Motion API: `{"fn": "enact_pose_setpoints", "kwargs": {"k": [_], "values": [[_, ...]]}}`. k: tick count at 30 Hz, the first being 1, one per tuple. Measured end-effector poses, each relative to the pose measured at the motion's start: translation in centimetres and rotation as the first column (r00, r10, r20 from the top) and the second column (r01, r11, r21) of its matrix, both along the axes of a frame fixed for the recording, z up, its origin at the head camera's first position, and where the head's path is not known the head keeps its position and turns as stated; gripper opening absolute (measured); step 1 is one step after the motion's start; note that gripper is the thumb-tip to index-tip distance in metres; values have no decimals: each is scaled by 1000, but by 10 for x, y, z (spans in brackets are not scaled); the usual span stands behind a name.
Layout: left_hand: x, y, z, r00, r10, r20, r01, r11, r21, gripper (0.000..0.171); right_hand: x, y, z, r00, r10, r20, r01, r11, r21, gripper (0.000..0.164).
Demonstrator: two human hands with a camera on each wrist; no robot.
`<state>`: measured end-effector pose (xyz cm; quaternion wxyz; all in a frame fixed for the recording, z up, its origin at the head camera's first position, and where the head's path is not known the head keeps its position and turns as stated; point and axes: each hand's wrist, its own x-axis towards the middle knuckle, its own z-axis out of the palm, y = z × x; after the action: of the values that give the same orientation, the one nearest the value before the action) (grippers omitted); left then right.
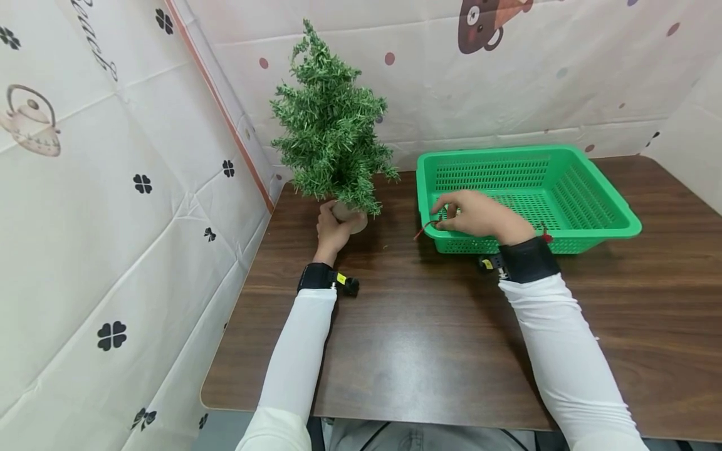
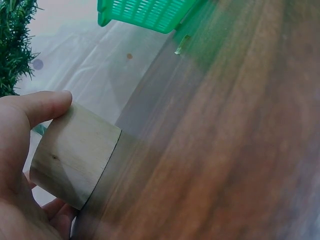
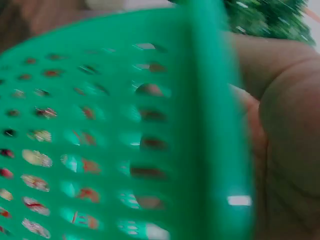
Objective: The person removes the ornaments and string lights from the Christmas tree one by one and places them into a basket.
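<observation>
A small artificial Christmas tree [image 1: 333, 119] stands at the back left of the table. My left hand [image 1: 334, 233] grips its round wooden base [image 2: 77, 155], thumb on one side and fingers round the other. At the front left corner of the green plastic basket [image 1: 592, 233], my right hand [image 1: 476, 213] reaches over the rim with curled fingers. Its fingertips pinch a small thing whose thin red cord [image 1: 424, 229] hangs outside the rim; the thing itself is mostly hidden. In the right wrist view the basket wall [image 3: 115, 120] covers those fingertips, and blurred red and pale items show through its holes.
Another bit of red cord [image 1: 546, 233] hangs at the basket's front rim, near my right wrist. A small green scrap [image 2: 182, 45] lies on the brown table [image 1: 417, 338] between tree and basket. Patterned sheeting [image 1: 158, 250] rises along the left and back edges.
</observation>
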<state>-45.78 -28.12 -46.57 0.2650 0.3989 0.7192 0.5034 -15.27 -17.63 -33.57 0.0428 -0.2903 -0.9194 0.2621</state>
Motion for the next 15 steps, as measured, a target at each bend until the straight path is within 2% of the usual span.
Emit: {"fn": "enact_pose_setpoints", "kwargs": {"k": [3,7,12,15], "values": [[-1,-1,-2,1000,3,1,-3,1000,1,85,-7,0,-9,1000,24,-14,-24,1000,13,12],[-1,-1,-3,1000,4,10,-4,1000,4,85,-1,4,-8,1000,-24,-18,24,1000,3,15],[1,1,-1,1000,2,5,-2,1000,3,83,24,15,2,994,-101,50,101,995,5,19],[0,1,-2,1000,3,6,-3,1000,3,82,44,26,1,981,-156,112,157,988,-3,24]]}}
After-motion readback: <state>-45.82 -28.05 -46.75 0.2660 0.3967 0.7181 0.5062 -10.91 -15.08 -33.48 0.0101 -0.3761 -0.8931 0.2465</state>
